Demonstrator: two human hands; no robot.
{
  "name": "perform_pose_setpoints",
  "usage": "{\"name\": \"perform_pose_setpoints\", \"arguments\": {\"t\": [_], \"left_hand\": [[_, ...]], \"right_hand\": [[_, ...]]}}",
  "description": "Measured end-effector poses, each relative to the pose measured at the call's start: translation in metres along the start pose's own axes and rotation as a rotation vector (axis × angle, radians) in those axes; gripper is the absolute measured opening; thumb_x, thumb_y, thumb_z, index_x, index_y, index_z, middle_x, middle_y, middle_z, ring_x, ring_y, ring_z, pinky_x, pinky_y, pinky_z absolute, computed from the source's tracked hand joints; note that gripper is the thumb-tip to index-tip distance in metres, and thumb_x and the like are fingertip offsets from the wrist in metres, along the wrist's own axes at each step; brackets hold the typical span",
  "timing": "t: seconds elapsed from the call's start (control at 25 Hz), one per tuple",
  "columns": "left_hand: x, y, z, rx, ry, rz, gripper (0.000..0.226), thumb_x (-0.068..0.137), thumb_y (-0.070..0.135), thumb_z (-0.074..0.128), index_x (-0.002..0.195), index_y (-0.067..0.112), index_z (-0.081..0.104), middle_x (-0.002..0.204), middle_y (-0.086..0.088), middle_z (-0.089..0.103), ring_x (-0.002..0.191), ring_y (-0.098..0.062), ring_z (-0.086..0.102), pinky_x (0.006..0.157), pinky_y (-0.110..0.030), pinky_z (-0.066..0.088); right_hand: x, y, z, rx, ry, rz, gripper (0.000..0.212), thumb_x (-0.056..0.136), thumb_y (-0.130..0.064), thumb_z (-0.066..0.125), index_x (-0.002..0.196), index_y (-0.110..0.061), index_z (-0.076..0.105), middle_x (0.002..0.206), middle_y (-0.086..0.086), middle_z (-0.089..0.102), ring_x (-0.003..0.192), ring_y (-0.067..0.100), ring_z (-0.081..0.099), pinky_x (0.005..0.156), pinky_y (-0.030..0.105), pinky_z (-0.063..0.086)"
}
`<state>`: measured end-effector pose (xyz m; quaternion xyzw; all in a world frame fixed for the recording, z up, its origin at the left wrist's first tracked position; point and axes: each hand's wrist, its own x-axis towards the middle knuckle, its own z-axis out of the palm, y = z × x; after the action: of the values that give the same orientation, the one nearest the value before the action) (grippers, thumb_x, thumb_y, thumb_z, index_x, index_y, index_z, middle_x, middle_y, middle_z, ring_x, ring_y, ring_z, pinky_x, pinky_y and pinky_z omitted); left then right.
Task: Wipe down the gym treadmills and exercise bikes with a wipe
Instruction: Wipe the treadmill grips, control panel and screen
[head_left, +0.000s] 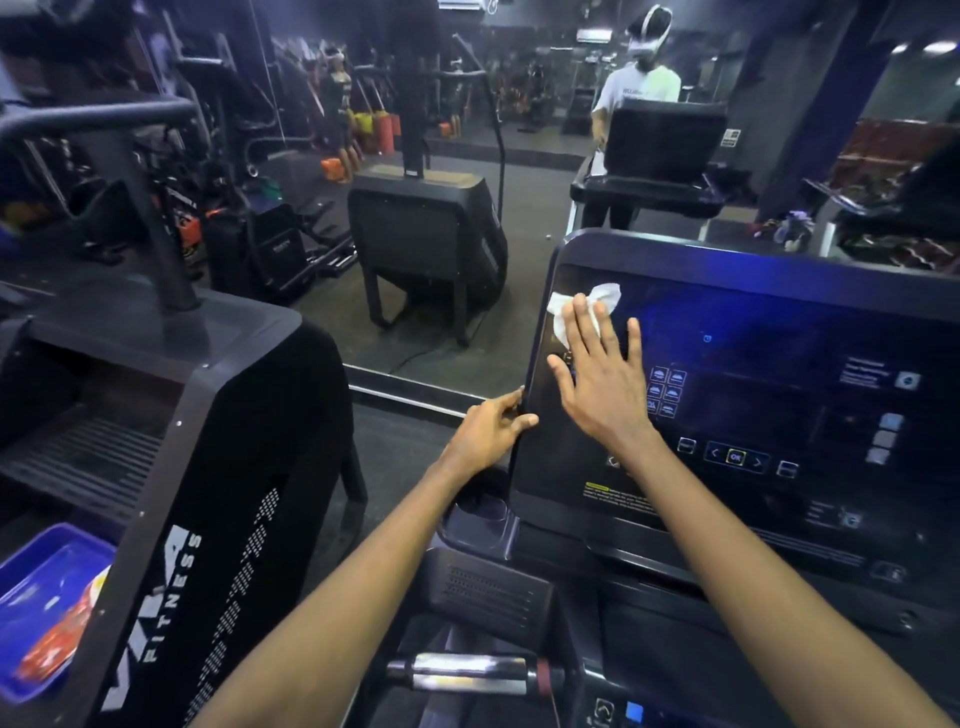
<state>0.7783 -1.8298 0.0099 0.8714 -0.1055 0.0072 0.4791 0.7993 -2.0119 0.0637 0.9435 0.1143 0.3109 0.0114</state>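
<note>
Presses a white wipe (577, 307) to the upper-left corner of the treadmill console (779, 415) with the flat right hand (605, 387); grips its left edge with the left hand (485, 428).

White wipe (582, 306) on a glossy black treadmill screen panel (753, 322), its top edge glowing blue at 1 o'clock. White icons, a yellow-framed OK button (735, 457) and a yellow warning label (596, 487) mark its face. At 8 o'clock, a black machine (249, 415) carries white FITNESS lettering and rows of white dots, beside a blue tray (62, 535) with a red-orange packet (52, 654). At 6 o'clock, a silver handlebar (467, 673) shows a red band.
</note>
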Motion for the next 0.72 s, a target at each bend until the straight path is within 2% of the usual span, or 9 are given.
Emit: {"name": "perform_pose_setpoints", "arguments": {"t": [0.08, 0.16, 0.24, 0.32, 0.44, 0.52, 0.6, 0.72], "left_hand": [[0.004, 0.01, 0.001, -0.01, 0.026, 0.031, 0.048, 0.096, 0.031, 0.061, 0.142, 0.022, 0.05, 0.117, 0.012, 0.068, 0.094, 0.009, 0.063, 0.093, -0.019, 0.049], [0.011, 0.018, 0.002, -0.015, 0.065, 0.051, 0.053, 0.097, 0.034, 0.059, 0.146, 0.022, 0.045, 0.119, 0.005, 0.069, 0.104, -0.002, 0.065, 0.088, -0.013, 0.048], [0.019, 0.025, 0.002, -0.027, 0.088, 0.061, 0.057, 0.097, 0.034, 0.06, 0.149, 0.02, 0.041, 0.123, 0.003, 0.066, 0.112, -0.007, 0.062, 0.081, 0.001, 0.04], [0.023, 0.029, 0.0, -0.054, 0.096, 0.077, 0.058, 0.097, 0.035, 0.059, 0.15, 0.021, 0.039, 0.128, 0.003, 0.065, 0.115, -0.005, 0.06, 0.08, 0.005, 0.037], [0.023, 0.029, 0.004, -0.09, 0.096, 0.077, 0.056, 0.099, 0.035, 0.055, 0.151, 0.024, 0.037, 0.131, 0.003, 0.064, 0.112, 0.003, 0.057, 0.08, 0.005, 0.035], [0.02, 0.027, 0.011, -0.1, 0.1, 0.073, 0.058, 0.1, 0.041, 0.05, 0.153, 0.028, 0.031, 0.138, 0.006, 0.059, 0.119, -0.001, 0.054, 0.089, -0.002, 0.037], [0.019, 0.025, 0.016, -0.108, 0.096, 0.074, 0.06, 0.1, 0.049, 0.045, 0.154, 0.032, 0.025, 0.142, 0.007, 0.055, 0.127, -0.009, 0.052, 0.103, -0.019, 0.04], [0.02, 0.022, 0.016, -0.104, 0.09, 0.063, 0.061, 0.1, 0.054, 0.042, 0.154, 0.036, 0.022, 0.142, 0.006, 0.055, 0.129, -0.014, 0.052, 0.107, -0.033, 0.042]], "right_hand": [[0.016, 0.002, -0.009, 0.055, 0.006, 0.1, 0.067, 0.102, -0.048, 0.027, 0.158, -0.018, 0.003, 0.165, -0.001, 0.0, 0.152, 0.018, -0.002, 0.121, 0.049, -0.005], [0.015, -0.002, -0.01, 0.071, 0.01, 0.135, 0.068, 0.102, -0.049, 0.025, 0.158, -0.017, 0.003, 0.165, 0.0, -0.001, 0.152, 0.018, -0.004, 0.121, 0.049, -0.004], [-0.003, 0.002, -0.005, 0.031, 0.016, 0.104, 0.069, 0.102, -0.049, 0.028, 0.158, -0.016, 0.003, 0.165, 0.0, -0.001, 0.152, 0.018, -0.004, 0.122, 0.049, -0.002], [-0.024, 0.02, -0.003, -0.002, 0.012, 0.131, 0.07, 0.102, -0.048, 0.031, 0.158, -0.017, 0.003, 0.165, -0.001, 0.0, 0.152, 0.017, -0.002, 0.122, 0.049, 0.0], [-0.046, 0.045, -0.008, -0.005, 0.027, 0.344, 0.071, 0.101, -0.048, 0.029, 0.158, -0.015, 0.001, 0.165, 0.0, -0.001, 0.152, 0.017, -0.003, 0.121, 0.05, 0.0], [-0.064, 0.042, -0.006, 0.014, 0.016, 0.379, 0.072, 0.101, -0.05, 0.028, 0.157, -0.013, 0.0, 0.165, 0.003, -0.003, 0.152, 0.019, -0.005, 0.121, 0.05, -0.001], [-0.086, 0.029, 0.0, 0.018, -0.046, 0.281, 0.073, 0.101, -0.05, 0.03, 0.157, -0.013, 0.001, 0.165, 0.003, -0.004, 0.152, 0.019, -0.007, 0.122, 0.049, 0.0], [-0.101, 0.029, 0.004, -0.009, -0.081, 0.206, 0.071, 0.101, -0.048, 0.033, 0.158, -0.018, 0.002, 0.165, -0.001, -0.003, 0.152, 0.016, -0.006, 0.122, 0.049, 0.003]]}}
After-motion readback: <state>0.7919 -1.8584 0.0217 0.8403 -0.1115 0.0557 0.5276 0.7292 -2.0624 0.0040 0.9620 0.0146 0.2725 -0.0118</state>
